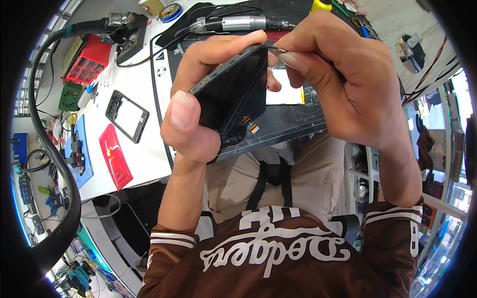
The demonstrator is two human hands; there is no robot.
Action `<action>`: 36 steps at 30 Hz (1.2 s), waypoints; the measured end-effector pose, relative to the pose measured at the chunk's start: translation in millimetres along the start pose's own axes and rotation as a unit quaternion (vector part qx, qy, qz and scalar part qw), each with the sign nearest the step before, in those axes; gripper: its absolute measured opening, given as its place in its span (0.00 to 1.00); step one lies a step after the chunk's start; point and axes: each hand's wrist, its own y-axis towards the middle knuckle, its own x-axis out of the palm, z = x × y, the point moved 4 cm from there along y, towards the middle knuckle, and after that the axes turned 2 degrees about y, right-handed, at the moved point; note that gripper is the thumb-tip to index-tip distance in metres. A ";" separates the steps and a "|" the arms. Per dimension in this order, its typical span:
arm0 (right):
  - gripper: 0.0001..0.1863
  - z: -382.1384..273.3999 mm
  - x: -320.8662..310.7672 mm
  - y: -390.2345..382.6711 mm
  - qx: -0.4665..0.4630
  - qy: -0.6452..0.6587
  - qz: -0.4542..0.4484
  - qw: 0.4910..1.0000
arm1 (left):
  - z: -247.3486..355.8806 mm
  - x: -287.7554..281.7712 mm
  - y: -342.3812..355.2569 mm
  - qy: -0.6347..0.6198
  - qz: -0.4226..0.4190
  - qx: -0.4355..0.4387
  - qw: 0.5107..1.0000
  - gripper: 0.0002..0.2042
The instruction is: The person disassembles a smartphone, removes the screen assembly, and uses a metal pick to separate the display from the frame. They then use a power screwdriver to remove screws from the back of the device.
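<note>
My left hand (191, 107) grips a black phone screen (233, 92) by its edges, thumb on the near side and fingers behind it. The screen is tilted, with its edge turned up. Small ribbon connectors (254, 128) with gold-coloured ends show by its lower corner. My right hand (348, 74) pinches a thin, metal-looking piece (276, 49) between thumb and forefinger. That piece meets the screen's top corner; its exact shape is mostly hidden by my fingers. Behind the screen, a white flat rectangle with a yellow edge (285, 88) lies on the dark work mat (303, 115).
A silver rotary hand tool (238, 24) lies across the mat's far side. To the left are an empty phone frame (127, 116), a red tray (116, 156), a red parts box (89, 57) and a blue board with a clamp (79, 154). A thick black flexible arm (37, 114) curves along the left.
</note>
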 end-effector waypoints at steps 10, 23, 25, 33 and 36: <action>0.04 4.0 -2.9 -1.6 0.010 0.038 0.003 0.999 | -3.9 0.6 5.1 -0.051 -0.007 0.011 0.999 0.46; 0.05 -3.7 1.4 -10.5 -0.012 -0.120 0.012 0.993 | -6.2 2.8 7.6 -0.022 -0.016 0.018 0.999 0.42; 0.05 -4.7 1.9 -10.7 -0.028 -0.117 0.023 0.992 | -6.0 1.3 7.3 -0.005 -0.030 0.013 0.999 0.42; 0.04 -2.4 -3.3 -7.2 -0.031 -0.077 0.014 0.996 | -4.4 1.5 8.2 -0.017 -0.030 -0.001 0.999 0.41; 0.04 -0.1 1.3 -6.6 -0.007 -0.023 0.023 0.999 | -5.0 0.8 6.6 -0.007 -0.014 0.005 1.000 0.41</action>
